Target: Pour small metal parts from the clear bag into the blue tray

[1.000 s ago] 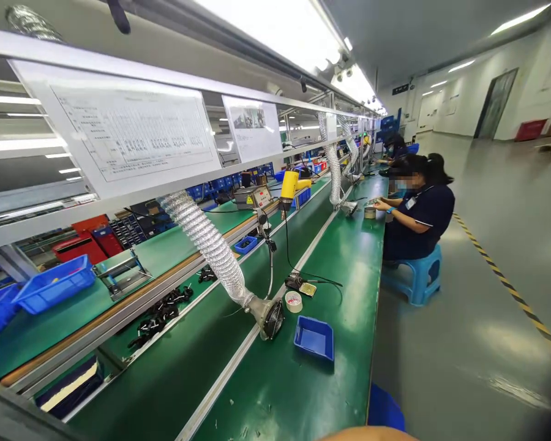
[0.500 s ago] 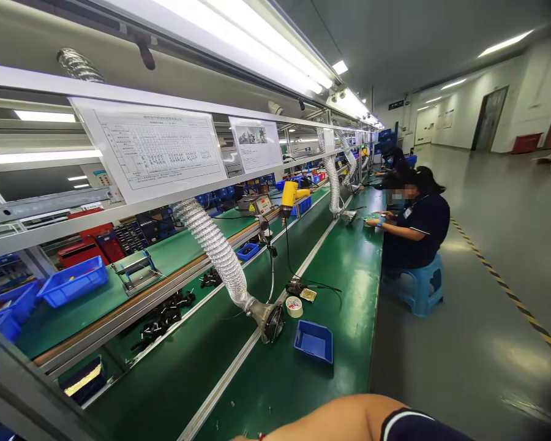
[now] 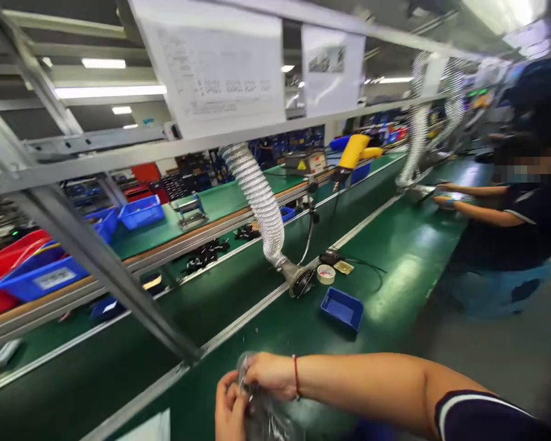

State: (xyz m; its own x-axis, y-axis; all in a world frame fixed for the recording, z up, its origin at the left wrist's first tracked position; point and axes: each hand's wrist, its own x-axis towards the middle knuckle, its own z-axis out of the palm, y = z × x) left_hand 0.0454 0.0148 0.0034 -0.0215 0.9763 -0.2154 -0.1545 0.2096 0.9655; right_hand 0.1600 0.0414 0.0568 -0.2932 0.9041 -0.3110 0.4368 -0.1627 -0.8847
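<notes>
A clear, greyish plastic bag (image 3: 272, 418) is between my two hands at the bottom of the view, above the green bench. My right hand (image 3: 272, 375), with a red cord at its wrist, reaches in from the right and pinches the bag's upper edge. On the left side of the same edge, the fingers of my left hand (image 3: 230, 405) are curled against the plastic. What lies inside the bag I cannot make out. The lower part of the bag runs out of the picture.
Beyond my hands stand a blue bin (image 3: 342, 309), a tape roll (image 3: 326, 274) and a fume duct (image 3: 257, 202) with a round nozzle. A yellow heat gun (image 3: 354, 153) hangs farther back. A metal post (image 3: 105, 257) slants at left. A co-worker (image 3: 528, 202) sits at right.
The view has swung left and down. Both my hands and the plastic bag have come into sight; before, only my right arm showed at the bottom edge.
</notes>
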